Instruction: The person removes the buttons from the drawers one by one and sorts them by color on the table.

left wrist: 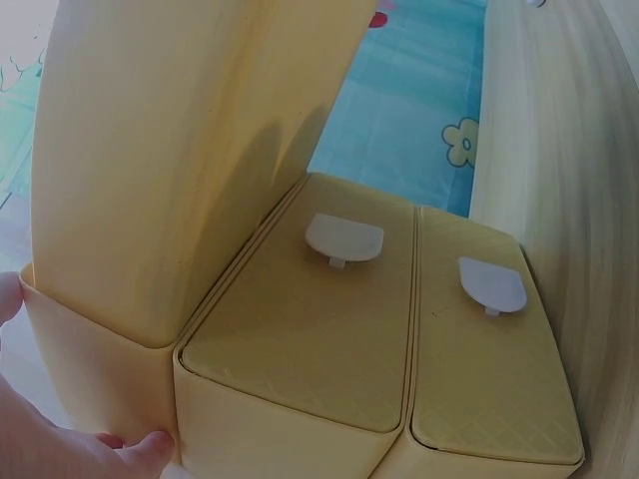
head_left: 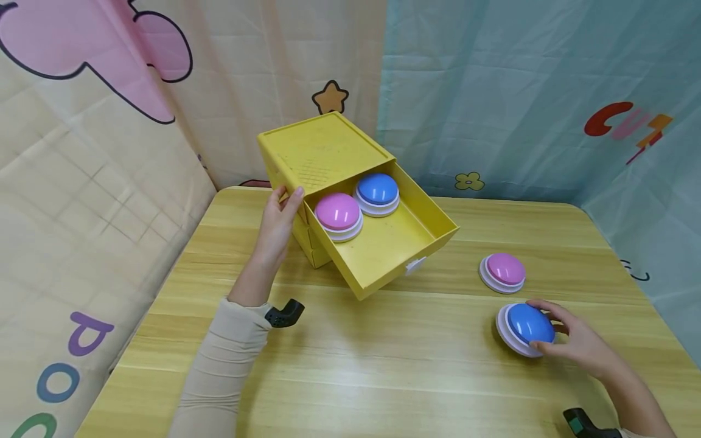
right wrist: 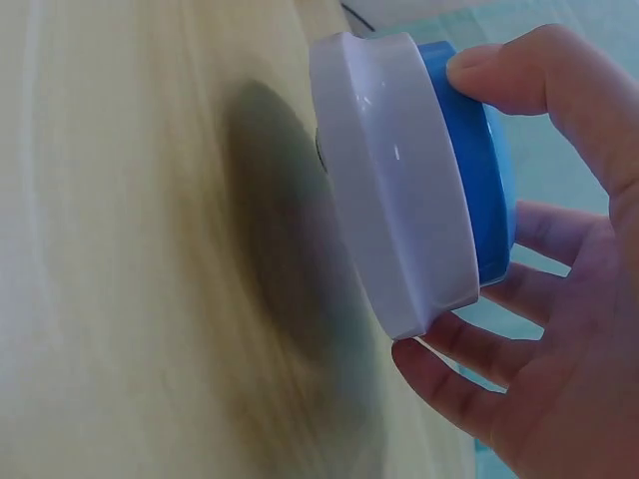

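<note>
My right hand grips a round push button with a blue dome and white base, thumb on one side and fingers on the other. In the right wrist view the button is tilted and off the table, its shadow beneath it. My left hand touches the side of a yellow drawer cabinet near its front corner. The cabinet's top drawer is pulled out. Inside it, towards the back, sit a pink button and a blue button.
Another pink button lies on the wooden table, just behind the held one. Below the pulled-out drawer, two closed drawers with white tabs show in the left wrist view. Printed curtains hang behind the table.
</note>
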A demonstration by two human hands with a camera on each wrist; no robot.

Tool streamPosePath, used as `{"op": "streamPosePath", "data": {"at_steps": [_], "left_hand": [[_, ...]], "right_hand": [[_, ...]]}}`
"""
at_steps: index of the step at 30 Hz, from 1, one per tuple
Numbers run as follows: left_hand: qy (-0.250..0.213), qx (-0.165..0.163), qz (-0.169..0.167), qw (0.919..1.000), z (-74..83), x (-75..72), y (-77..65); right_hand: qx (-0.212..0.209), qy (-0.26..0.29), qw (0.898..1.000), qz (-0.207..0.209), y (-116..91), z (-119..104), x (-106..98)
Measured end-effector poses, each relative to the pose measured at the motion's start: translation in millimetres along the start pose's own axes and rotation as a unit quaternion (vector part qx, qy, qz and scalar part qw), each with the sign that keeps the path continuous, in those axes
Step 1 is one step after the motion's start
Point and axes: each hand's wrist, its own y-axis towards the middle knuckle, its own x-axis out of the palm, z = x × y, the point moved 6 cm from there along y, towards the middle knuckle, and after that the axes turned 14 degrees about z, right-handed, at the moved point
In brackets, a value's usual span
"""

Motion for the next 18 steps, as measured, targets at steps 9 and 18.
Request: {"op": "streamPosePath", "data": {"at_steps": [9,18], "left_hand": [[-0.003,0.005,-0.001,1.0,0.3,-0.1,0.7],[-0.004,0.004,0.003,1.0,0.7,0.2,0.2]], "right_hand": [[0.04,-0.005,0.999,-0.017,-10.7,17.0,15.6],[0.038,0.005,0.999,-0.029,-11.8,14.7,16.2]]}}
